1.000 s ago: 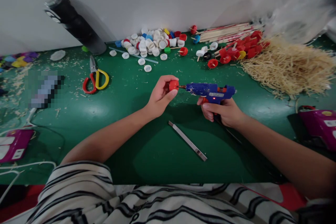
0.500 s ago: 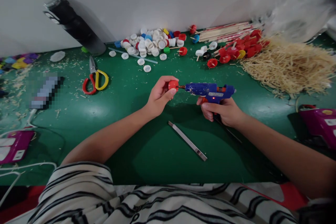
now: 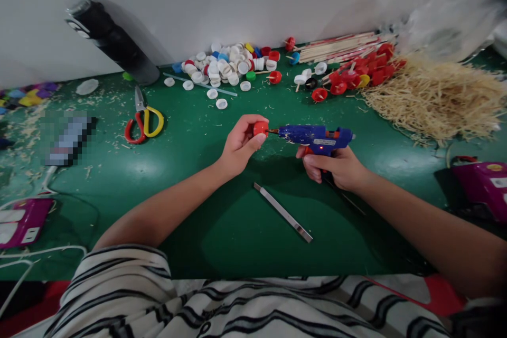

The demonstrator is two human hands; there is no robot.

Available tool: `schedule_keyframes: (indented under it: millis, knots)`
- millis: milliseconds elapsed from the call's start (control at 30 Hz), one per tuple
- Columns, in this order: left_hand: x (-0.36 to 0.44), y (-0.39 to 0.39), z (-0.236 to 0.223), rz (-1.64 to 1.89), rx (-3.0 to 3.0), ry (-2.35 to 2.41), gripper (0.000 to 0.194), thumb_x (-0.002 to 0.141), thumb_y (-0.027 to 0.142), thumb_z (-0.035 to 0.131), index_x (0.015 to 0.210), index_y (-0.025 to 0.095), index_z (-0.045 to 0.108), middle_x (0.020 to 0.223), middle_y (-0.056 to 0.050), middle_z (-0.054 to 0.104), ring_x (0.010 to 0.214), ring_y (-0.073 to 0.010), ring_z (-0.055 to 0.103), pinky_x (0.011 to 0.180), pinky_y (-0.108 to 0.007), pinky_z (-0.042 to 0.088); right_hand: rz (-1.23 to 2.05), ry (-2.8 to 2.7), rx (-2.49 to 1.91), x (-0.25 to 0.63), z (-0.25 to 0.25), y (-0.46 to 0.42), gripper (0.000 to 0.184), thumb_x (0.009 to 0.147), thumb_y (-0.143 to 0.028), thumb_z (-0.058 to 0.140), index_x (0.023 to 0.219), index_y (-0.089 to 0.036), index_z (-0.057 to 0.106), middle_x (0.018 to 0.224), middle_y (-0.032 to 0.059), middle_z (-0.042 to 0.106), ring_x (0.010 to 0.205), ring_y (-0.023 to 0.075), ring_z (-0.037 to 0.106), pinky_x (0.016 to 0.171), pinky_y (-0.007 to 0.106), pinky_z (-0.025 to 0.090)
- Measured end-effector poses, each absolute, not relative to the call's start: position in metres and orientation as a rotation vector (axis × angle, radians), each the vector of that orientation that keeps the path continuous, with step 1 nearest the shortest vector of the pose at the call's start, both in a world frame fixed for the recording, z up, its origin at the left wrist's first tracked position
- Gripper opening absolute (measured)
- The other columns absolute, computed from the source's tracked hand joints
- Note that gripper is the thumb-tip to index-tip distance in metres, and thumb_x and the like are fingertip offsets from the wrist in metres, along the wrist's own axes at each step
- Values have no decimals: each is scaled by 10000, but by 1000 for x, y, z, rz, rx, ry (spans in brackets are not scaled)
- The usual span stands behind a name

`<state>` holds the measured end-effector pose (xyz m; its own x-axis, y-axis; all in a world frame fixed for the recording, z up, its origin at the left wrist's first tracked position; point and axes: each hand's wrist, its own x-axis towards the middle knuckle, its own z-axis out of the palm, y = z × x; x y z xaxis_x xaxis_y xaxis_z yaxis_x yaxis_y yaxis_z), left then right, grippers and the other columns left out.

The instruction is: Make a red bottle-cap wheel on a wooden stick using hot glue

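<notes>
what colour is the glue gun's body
The glue gun has a dark blue body, best seen in the head view.

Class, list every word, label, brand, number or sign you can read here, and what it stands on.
Nothing can be read.
Hot glue gun: pale label, too small.
Right-edge magenta box: labels too small.
Left-edge magenta box: marks too small.
Black bottle: white mark, unclear.
Striped shirt: dark marking, blurred.
Phone: pixelated.

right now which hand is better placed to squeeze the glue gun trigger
Likely right: the right hand grips the blue glue gun, with fingers by the orange trigger; the left hand holds the red bottle cap at the nozzle.
</notes>
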<state>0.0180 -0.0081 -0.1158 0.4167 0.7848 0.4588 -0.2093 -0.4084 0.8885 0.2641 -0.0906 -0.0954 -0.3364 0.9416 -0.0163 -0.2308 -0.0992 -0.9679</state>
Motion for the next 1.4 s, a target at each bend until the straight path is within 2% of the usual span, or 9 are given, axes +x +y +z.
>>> schedule_keyframes:
  millis: [1100,1400]
  knots:
    - [18,-9,-114,1214,1649,507,281,983,382,701,1216,229,666,960,-4,592,694,-55,549,603,-186,479,1607,-1219,-884,264,-94,-91,199,908,-337,795,971,-168,713,533,-61,575,420,98,513,423,254,414]
    - [18,-10,-112,1202,1654,554,322,967,435,712,1201,220,656,944,-8,603,674,-63,542,592,-195,486,1610,-1221,-889,266,-95,-90,191,910,-320,789,978,-160,712,535,-58,577,423,99,519,424,249,425]
